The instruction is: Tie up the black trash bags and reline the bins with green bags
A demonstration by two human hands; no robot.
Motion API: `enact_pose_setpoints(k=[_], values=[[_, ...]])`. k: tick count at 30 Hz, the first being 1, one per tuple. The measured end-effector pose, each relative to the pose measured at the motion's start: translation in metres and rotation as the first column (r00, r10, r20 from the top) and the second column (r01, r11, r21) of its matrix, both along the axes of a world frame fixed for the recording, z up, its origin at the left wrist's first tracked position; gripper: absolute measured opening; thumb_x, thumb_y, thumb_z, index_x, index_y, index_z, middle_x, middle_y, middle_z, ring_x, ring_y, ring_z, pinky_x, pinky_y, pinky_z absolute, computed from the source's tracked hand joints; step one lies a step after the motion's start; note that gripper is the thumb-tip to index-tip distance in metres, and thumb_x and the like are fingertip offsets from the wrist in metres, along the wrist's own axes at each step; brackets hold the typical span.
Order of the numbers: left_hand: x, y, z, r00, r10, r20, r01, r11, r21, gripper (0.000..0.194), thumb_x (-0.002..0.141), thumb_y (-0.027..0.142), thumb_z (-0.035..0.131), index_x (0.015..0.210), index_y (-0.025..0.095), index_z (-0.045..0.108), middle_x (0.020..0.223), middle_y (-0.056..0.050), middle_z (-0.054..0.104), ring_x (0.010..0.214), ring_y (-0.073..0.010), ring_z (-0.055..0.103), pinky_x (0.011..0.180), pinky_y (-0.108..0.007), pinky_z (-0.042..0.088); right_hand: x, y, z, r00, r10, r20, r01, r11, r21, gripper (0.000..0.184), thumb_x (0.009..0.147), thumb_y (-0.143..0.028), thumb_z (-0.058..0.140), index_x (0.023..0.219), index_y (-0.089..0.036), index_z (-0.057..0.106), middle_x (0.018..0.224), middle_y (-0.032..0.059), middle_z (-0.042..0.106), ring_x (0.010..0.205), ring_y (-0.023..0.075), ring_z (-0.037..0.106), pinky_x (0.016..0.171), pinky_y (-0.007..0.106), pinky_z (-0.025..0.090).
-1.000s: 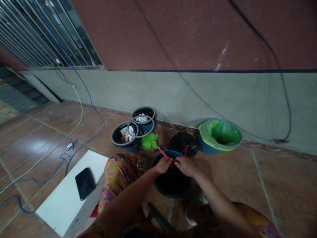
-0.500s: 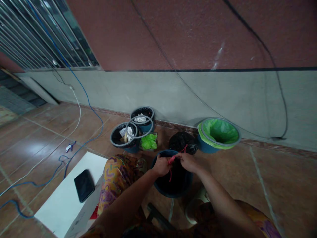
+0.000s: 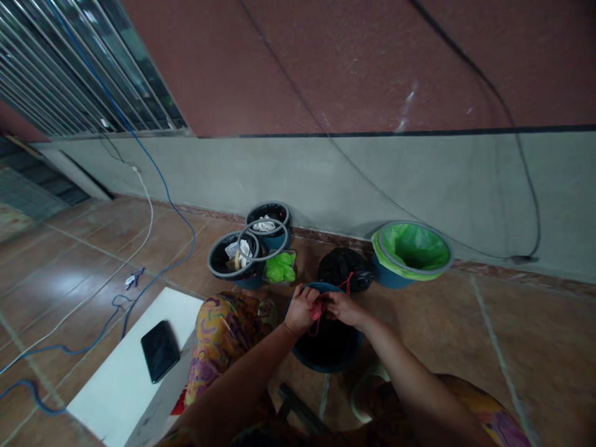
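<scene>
Over the mouth of a blue bin (image 3: 302, 360) with a dark inside, my two hands work close together. My left hand (image 3: 300, 310) is closed, its fingers around one side of a bunched pink-red string (image 3: 316, 310). From the right, my right hand (image 3: 345, 308) pinches the same string, fingertips partly hidden. A thin loop of it hangs down into the bin. Just behind the bin sits a tied black rubbish bag (image 3: 342, 267) with a thin red string on top.
A blue bin lined with a green bag (image 3: 412, 248) stands right, by the wall. Two black-lined bins (image 3: 233, 257) with white waste, a loose grey ring (image 3: 285, 239) and a green bundle (image 3: 280, 267) are left. A phone (image 3: 159, 351) lies on a white box (image 3: 112, 379); cables cross the floor.
My hands have come closer together over the bin. The string, stretched between them before, is now bunched, and my left hand has turned with its knuckles higher.
</scene>
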State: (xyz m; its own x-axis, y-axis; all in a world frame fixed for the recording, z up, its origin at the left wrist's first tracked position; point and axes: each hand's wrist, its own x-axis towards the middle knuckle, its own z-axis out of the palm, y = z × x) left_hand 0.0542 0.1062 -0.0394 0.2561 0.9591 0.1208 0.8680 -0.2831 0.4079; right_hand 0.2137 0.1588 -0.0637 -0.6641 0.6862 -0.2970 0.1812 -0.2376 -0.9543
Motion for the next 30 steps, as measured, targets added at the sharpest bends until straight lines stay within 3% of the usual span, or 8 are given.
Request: enact_pose_setpoints(k=[5, 8, 11, 13, 16, 21, 26, 30], values=[[-0.003, -0.003, 0.0, 0.999, 0.033, -0.012, -0.031, 0.993, 0.113, 0.021, 0.092, 0.027, 0.046, 0.081, 0.02, 0.062, 0.08, -0.001, 0.062, 0.085, -0.0165, 0.056, 0.109, -0.047, 0.024, -0.001, 0.0, 0.006, 0.993, -0.036, 0.112, 0.035, 0.999, 0.006, 0.015, 0.07, -0.017, 0.055, 0.082, -0.016, 0.063, 0.064, -0.0019, 0.06, 0.054, 0.0105, 0.052, 0.054, 0.023, 0.039], [-0.005, -0.004, 0.0, 1.0, 0.028, -0.012, -0.026, 0.994, 0.104, 0.027, 0.094, 0.03, 0.044, 0.078, 0.021, 0.064, 0.078, 0.0, 0.063, 0.084, -0.0154, 0.056, 0.107, -0.046, 0.023, -0.001, 0.005, 0.012, 0.967, -0.07, 0.244, 0.014, 0.974, 0.224, 0.014, 0.071, -0.014, 0.051, 0.077, -0.016, 0.064, 0.067, 0.0008, 0.063, 0.062, 0.0132, 0.056, 0.062, 0.025, 0.042], [-0.004, -0.005, -0.002, 1.0, 0.022, -0.011, -0.022, 0.999, 0.035, 0.026, 0.092, 0.027, 0.045, 0.077, 0.021, 0.066, 0.079, -0.002, 0.066, 0.086, -0.0165, 0.057, 0.099, -0.04, 0.03, 0.0, 0.009, 0.018, 0.924, -0.16, 0.347, -0.027, 0.879, 0.477, 0.018, 0.074, -0.013, 0.05, 0.079, -0.016, 0.067, 0.084, 0.0058, 0.069, 0.083, 0.0167, 0.061, 0.079, 0.028, 0.043], [-0.003, -0.006, -0.006, 0.996, 0.087, 0.016, -0.086, 0.996, -0.026, 0.027, 0.092, 0.024, 0.045, 0.077, 0.02, 0.066, 0.08, -0.002, 0.067, 0.086, -0.0169, 0.058, 0.092, -0.036, 0.034, 0.0, 0.009, 0.02, 0.894, -0.213, 0.395, -0.044, 0.834, 0.55, 0.019, 0.077, -0.014, 0.05, 0.08, -0.016, 0.068, 0.091, 0.0075, 0.07, 0.088, 0.0173, 0.062, 0.084, 0.028, 0.043], [-0.001, -0.007, -0.013, 0.983, 0.171, 0.06, -0.164, 0.981, -0.106, 0.028, 0.091, 0.022, 0.045, 0.076, 0.02, 0.068, 0.08, -0.003, 0.069, 0.083, -0.017, 0.059, 0.085, -0.033, 0.036, -0.001, 0.007, 0.023, 0.866, -0.248, 0.435, -0.052, 0.819, 0.571, 0.02, 0.08, -0.015, 0.048, 0.082, -0.015, 0.068, 0.089, 0.0073, 0.07, 0.086, 0.0167, 0.063, 0.082, 0.027, 0.043], [-0.007, -0.01, -0.024, 0.966, 0.217, 0.142, -0.194, 0.968, -0.159, 0.029, 0.092, 0.026, 0.046, 0.078, 0.019, 0.07, 0.083, -0.005, 0.071, 0.082, -0.0176, 0.062, 0.08, -0.029, 0.039, 0.001, 0.006, 0.032, 0.835, -0.229, 0.5, -0.046, 0.877, 0.478, 0.022, 0.086, -0.017, 0.044, 0.089, -0.015, 0.066, 0.081, 0.0048, 0.07, 0.07, 0.0137, 0.064, 0.072, 0.024, 0.044], [-0.014, -0.016, -0.031, 0.948, 0.293, 0.123, -0.264, 0.941, -0.212, 0.028, 0.091, 0.029, 0.047, 0.079, 0.018, 0.07, 0.084, -0.006, 0.072, 0.083, -0.0177, 0.063, 0.081, -0.028, 0.041, 0.009, 0.005, 0.044, 0.627, -0.301, 0.719, -0.284, 0.771, 0.57, 0.022, 0.085, -0.013, 0.045, 0.093, -0.015, 0.066, 0.093, 0.0118, 0.071, 0.091, 0.0217, 0.065, 0.079, 0.029, 0.043], [-0.017, -0.02, -0.034, 0.936, 0.344, 0.078, -0.308, 0.905, -0.293, 0.025, 0.089, 0.027, 0.049, 0.076, 0.018, 0.069, 0.082, -0.006, 0.07, 0.079, -0.0173, 0.063, 0.073, -0.025, 0.04, 0.012, 0.003, 0.047, 0.505, -0.278, 0.817, -0.411, 0.755, 0.511, 0.029, 0.09, -0.011, 0.037, 0.104, -0.014, 0.064, 0.102, 0.0157, 0.069, 0.098, 0.0225, 0.065, 0.08, 0.03, 0.044]])
